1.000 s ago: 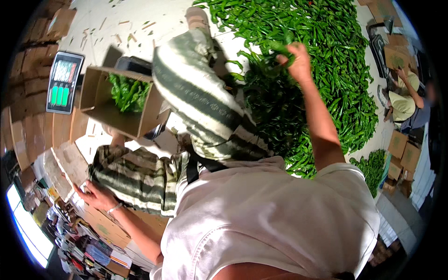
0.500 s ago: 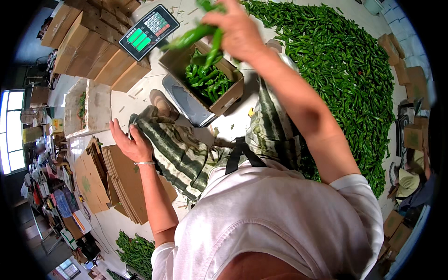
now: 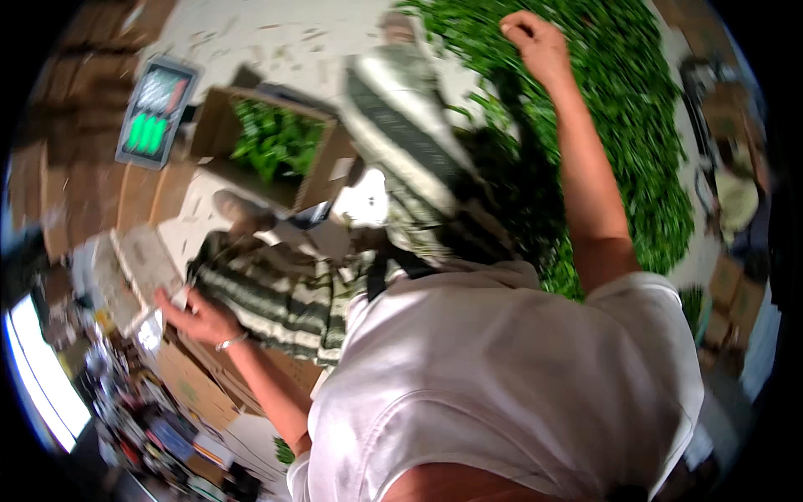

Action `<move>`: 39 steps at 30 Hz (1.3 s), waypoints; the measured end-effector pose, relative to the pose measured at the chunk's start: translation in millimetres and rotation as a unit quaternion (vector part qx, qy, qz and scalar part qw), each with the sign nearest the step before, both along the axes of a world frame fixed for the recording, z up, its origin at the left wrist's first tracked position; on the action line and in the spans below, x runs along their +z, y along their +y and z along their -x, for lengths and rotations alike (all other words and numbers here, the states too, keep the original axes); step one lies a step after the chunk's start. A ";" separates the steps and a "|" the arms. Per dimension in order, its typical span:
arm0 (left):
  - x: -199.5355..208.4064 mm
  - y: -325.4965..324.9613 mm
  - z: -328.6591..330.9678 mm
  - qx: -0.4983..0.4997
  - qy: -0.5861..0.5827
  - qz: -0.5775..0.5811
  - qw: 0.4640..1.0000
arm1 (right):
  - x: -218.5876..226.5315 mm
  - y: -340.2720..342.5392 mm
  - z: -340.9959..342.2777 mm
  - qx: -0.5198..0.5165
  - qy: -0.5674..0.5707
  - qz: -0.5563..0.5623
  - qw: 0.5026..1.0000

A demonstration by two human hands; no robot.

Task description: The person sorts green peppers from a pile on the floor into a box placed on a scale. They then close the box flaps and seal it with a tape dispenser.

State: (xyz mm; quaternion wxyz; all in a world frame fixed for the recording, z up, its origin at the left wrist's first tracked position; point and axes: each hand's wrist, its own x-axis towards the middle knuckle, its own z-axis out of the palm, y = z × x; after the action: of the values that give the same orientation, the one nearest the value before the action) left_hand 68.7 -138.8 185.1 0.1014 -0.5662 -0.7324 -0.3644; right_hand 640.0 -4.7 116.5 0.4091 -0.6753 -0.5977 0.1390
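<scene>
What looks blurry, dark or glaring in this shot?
All in the head view: blur streaks the heaped glossy green peppers and smears the grey-framed rectangular display; dark shadow covers peppers beside the green-and-white striped trousers; a white rectangular window glares at lower left; fisheye distortion bends the surroundings, with black corners.

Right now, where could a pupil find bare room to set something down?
Mainly the scrap-strewn pale floor beyond the open cardboard box, between the scale display and the right shoe. A narrow strip also runs between the green pepper pile and the cartons at right. It is crowded where the right hand hovers over the pile, and at left among stacked boxes.
</scene>
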 end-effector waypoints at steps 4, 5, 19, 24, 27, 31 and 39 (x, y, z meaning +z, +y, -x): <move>-4.5 -0.7 10.4 -0.010 -0.003 0.009 1.000 | -124.3 -87.4 -77.4 -0.109 -0.115 0.241 0.957; -2.5 -0.7 9.8 0.006 -0.023 0.015 1.000 | -136.9 -106.3 -71.0 -0.137 -0.125 0.312 0.932; 6.4 18.2 0.2 0.051 0.107 0.101 0.988 | -242.8 -106.4 37.1 0.082 -0.395 0.304 0.863; 6.8 16.8 -3.4 0.054 0.130 0.095 0.986 | -230.0 -80.5 46.7 0.198 -0.429 0.361 0.804; 6.4 19.2 -1.2 0.029 0.128 0.082 0.988 | -242.9 -79.8 35.1 0.111 -0.322 0.379 0.861; 3.7 20.0 -2.2 0.016 0.077 0.084 0.993 | -288.4 -94.6 -9.0 -0.030 -0.096 0.255 0.962; 4.5 19.6 12.0 0.023 0.095 0.090 0.991 | -228.4 -82.8 38.9 0.015 -0.100 0.485 0.869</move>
State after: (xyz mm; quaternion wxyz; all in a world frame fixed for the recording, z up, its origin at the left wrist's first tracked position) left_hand 56.7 -119.2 189.6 0.1274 -0.5879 -0.7620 -0.2396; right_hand 601.1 -87.5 -111.9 -0.0334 -0.7899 -0.5029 0.3493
